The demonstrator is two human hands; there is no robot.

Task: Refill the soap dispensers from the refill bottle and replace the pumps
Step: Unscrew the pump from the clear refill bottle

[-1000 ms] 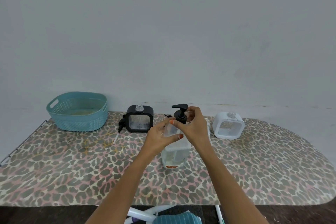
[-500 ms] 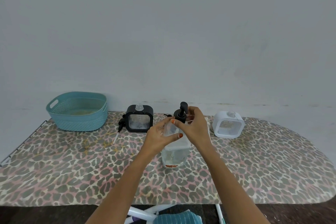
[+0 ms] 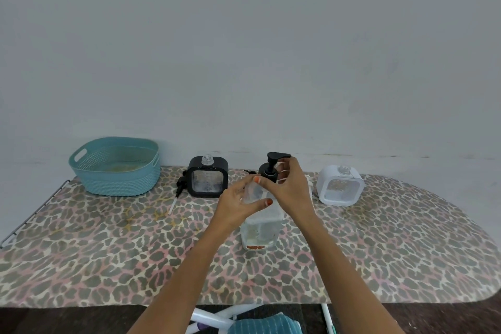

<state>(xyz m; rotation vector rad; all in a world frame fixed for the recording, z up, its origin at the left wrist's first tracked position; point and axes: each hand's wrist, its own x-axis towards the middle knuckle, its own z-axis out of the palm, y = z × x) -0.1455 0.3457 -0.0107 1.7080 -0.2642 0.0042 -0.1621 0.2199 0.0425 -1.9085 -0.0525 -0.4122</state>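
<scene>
A clear refill bottle (image 3: 260, 230) stands upright in the middle of the leopard-print table (image 3: 108, 247). My left hand (image 3: 238, 206) grips its shoulder. My right hand (image 3: 290, 187) holds the black pump (image 3: 271, 167) on the bottle's neck, with the spout pointing right. Behind stand a black-framed dispenser (image 3: 208, 180) and a white dispenser (image 3: 340, 186), both with bare open necks. A loose black pump (image 3: 179, 190) with a white tube lies left of the black dispenser.
A teal plastic basket (image 3: 116, 167) sits at the back left of the table. A plain wall rises right behind the table. White frame legs and a teal striped cloth (image 3: 260, 327) show below the front edge.
The black pump head has turned under my right hand: its spout pointed left, then toward the wall, and now points right. The bottle and my left hand stayed in place.
</scene>
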